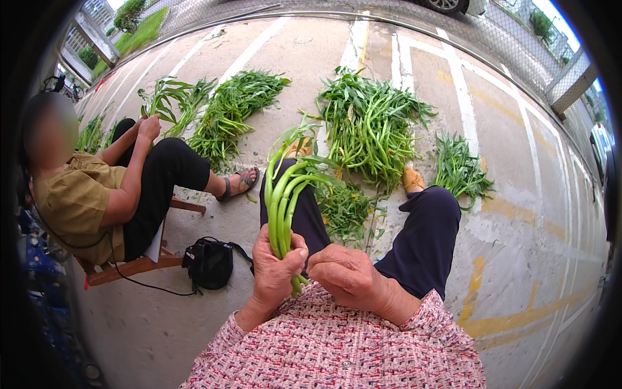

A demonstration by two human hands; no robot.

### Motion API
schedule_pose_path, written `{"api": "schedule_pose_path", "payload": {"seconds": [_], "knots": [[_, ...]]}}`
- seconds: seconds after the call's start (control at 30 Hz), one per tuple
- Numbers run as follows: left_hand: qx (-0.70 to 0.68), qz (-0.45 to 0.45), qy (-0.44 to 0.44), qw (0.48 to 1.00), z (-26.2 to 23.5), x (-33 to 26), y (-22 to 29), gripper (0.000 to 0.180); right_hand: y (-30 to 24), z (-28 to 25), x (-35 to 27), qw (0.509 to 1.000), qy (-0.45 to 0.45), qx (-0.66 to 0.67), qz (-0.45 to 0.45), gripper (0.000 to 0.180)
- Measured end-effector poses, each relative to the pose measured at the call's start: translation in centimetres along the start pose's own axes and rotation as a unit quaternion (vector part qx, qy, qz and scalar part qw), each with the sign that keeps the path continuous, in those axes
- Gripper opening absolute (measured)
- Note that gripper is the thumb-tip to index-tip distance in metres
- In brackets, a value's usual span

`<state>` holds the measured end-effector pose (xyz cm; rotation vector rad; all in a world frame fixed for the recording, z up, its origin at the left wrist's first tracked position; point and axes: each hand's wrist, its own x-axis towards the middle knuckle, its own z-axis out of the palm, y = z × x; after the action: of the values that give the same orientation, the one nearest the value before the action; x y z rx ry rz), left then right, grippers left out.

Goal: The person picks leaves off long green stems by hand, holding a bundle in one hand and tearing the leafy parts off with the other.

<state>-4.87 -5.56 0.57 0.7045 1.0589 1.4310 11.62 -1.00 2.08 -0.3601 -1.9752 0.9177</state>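
Note:
My left hand (272, 267) is wrapped round a small bunch of water spinach (282, 206). The thick green stems stand up out of the fist, and their leafy tops bend to the right; the cut ends stick out below it. Close beside it, my right hand (345, 271) is closed, its fingers curled toward the stem ends. Whatever those fingers may pinch is hidden. Between my feet lies a heap of loose leaves (345, 211), and beyond it a large pile of water spinach (372, 126) spreads over the ground.
At the left a person (84, 201) sits on a low wooden chair (133, 267), holding greens. A black bag (208, 262) stands on the ground between us. More water spinach lies in a pile (236, 110) at the far left and a smaller bunch (461, 167) at the right.

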Motion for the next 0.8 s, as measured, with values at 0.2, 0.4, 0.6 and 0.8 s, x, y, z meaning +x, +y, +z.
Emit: {"api": "schedule_pose_path", "payload": {"seconds": [0.2, 0.4, 0.6, 0.8], "knots": [[-0.132, -0.076, -0.004, 0.988, -1.0, 0.4, 1.4, 0.031, 1.7, -0.7, -0.9, 0.991, 0.077, -0.019, 0.110, 0.013], [-0.183, -0.101, 0.002, 0.978, -2.0, 0.4, 1.5, 0.029, 2.2, -1.2, -1.6, 0.968, 0.136, -0.015, 0.212, 0.012], [-0.206, -0.118, 0.008, 0.971, -2.4, 0.1, 1.5, 0.030, 2.5, -1.0, -2.1, 0.952, 0.158, -0.008, 0.261, 0.011], [-0.194, -0.114, 0.007, 0.974, -2.6, 0.0, 1.3, 0.031, 2.8, -0.9, -2.2, 0.948, 0.154, -0.007, 0.280, 0.009]]}}
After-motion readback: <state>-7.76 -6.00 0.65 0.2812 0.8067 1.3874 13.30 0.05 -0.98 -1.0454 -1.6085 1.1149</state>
